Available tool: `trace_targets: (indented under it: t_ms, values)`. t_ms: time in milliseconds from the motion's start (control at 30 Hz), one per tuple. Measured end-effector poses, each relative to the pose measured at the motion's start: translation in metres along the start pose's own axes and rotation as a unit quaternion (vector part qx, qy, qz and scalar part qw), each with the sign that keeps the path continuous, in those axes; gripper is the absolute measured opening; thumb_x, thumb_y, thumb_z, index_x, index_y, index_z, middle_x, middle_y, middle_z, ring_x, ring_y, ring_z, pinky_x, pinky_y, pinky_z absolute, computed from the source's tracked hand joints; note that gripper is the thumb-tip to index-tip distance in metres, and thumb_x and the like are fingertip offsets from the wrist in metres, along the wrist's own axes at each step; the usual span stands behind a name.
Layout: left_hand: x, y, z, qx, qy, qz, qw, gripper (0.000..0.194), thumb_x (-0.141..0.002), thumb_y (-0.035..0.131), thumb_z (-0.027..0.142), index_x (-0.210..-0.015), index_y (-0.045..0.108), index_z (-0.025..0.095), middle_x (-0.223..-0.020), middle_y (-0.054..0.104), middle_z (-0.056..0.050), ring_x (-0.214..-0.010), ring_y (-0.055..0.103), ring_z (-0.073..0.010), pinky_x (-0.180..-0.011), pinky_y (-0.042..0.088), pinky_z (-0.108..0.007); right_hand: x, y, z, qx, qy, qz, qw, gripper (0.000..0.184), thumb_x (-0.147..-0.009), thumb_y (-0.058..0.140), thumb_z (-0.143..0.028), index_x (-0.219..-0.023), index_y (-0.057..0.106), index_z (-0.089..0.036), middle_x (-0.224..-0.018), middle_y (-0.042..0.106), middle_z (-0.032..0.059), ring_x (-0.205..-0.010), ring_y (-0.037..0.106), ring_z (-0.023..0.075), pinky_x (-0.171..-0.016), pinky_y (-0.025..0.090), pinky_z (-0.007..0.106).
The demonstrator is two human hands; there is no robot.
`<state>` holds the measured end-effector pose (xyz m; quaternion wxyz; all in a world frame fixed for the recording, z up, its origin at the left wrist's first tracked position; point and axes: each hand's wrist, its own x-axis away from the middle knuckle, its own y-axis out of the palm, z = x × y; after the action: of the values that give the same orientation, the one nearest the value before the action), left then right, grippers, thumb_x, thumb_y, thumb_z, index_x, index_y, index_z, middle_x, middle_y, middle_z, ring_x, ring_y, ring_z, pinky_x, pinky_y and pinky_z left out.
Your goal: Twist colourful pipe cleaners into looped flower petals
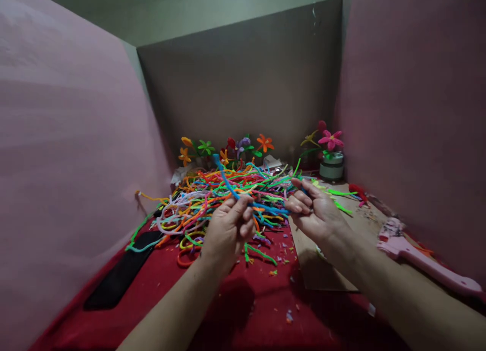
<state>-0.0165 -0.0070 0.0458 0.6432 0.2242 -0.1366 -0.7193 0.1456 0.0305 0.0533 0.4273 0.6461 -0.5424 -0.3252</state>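
A blue pipe cleaner (227,183) is stretched between my two hands above a heap of pipe cleaners. My left hand (230,223) pinches it between thumb and fingers, and one end sticks up past the thumb. Toward the other end, the curled fingers of my right hand (315,210) close on it, with the index finger raised. Behind and below the hands lies the tangled, many-coloured pipe cleaner heap (195,207).
Pipe-cleaner flowers (265,142) line the back, with a pink flower (331,139) in a pale pot (331,168). A cardboard sheet (326,277) and a pink long-handled tool (429,262) lie right. A flat black object (123,275) rests left on the red cloth (159,300), amid fuzz scraps.
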Motion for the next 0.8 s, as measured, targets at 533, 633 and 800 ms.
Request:
trace_targets:
  t_ms: [533,633,800]
  values:
    - [-0.041,-0.046,0.046,0.106,0.166,0.123,0.973,0.008,-0.081,0.054,0.015,-0.075,0.059,0.012,-0.048,0.048,0.004,-0.041,0.045,-0.0048,-0.044,0.039,-0.017,-0.018,-0.001,0.029,0.126,-0.009,0.076,0.989,0.008,-0.079,0.048,-0.01,-0.074,0.054,-0.011,-0.04,0.032,-0.0101,-0.028,0.02,0.0018,-0.03,0.024,0.014]
    - [-0.034,-0.045,0.046,0.123,0.142,0.094,0.978,0.01,-0.082,0.051,0.012,-0.074,0.058,0.011,-0.045,0.039,0.007,-0.036,0.035,-0.0035,-0.037,0.03,-0.016,-0.024,-0.005,0.023,0.134,-0.049,0.096,0.985,0.012,-0.079,0.045,-0.007,-0.072,0.053,-0.012,-0.041,0.04,-0.0071,-0.029,0.029,0.003,-0.033,0.033,0.015]
    - [-0.014,-0.03,0.044,0.16,0.116,0.063,0.978,0.013,-0.084,0.048,0.013,-0.075,0.058,0.012,-0.044,0.035,0.006,-0.038,0.032,-0.0055,-0.04,0.03,-0.019,-0.039,-0.005,0.001,0.105,-0.128,0.118,0.979,0.016,-0.077,0.044,-0.004,-0.067,0.049,-0.014,-0.044,0.045,-0.005,-0.032,0.035,0.0032,-0.035,0.035,0.014]
